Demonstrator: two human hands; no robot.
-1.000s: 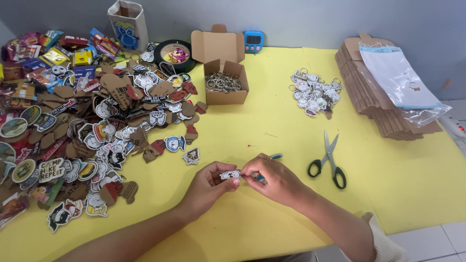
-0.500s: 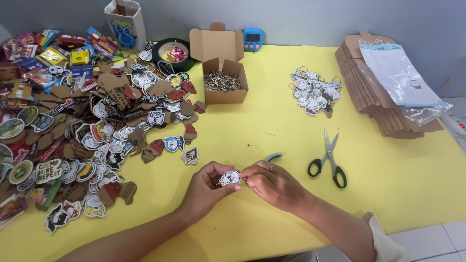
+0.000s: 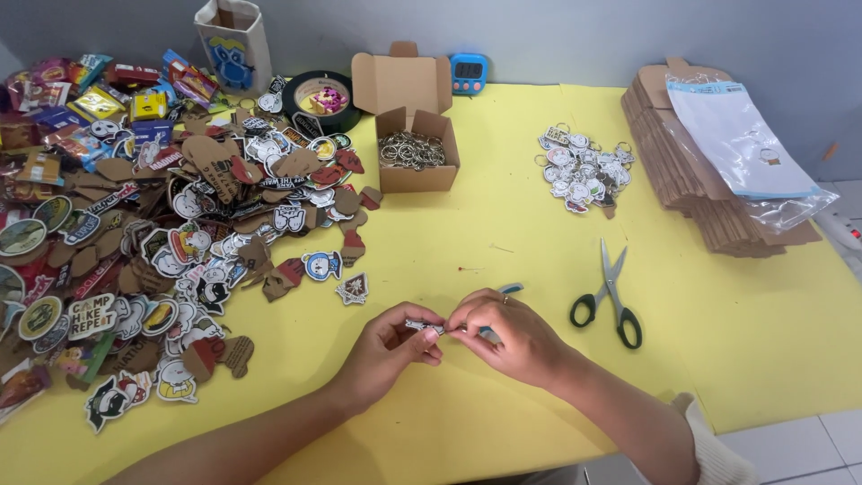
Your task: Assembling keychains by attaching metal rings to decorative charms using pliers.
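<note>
The charm (image 3: 420,325) has turned edge-on since half a second ago; left hand (image 3: 388,346) and right hand (image 3: 505,337) pinch it together near the desk's (image 3: 503,224) front edge, scissors (image 3: 611,295) beside.

A small charm (image 3: 422,325) is pinched between the left hand (image 3: 388,346) and the right hand (image 3: 507,337) above the yellow counter (image 3: 467,224). Scissors (image 3: 611,296) are seen just right of the hands. Stickers (image 3: 162,224) are heaped at the left, a box (image 3: 415,153) of rings is set behind, and keychains (image 3: 582,171) are piled beside flat cartons (image 3: 709,189).
</note>
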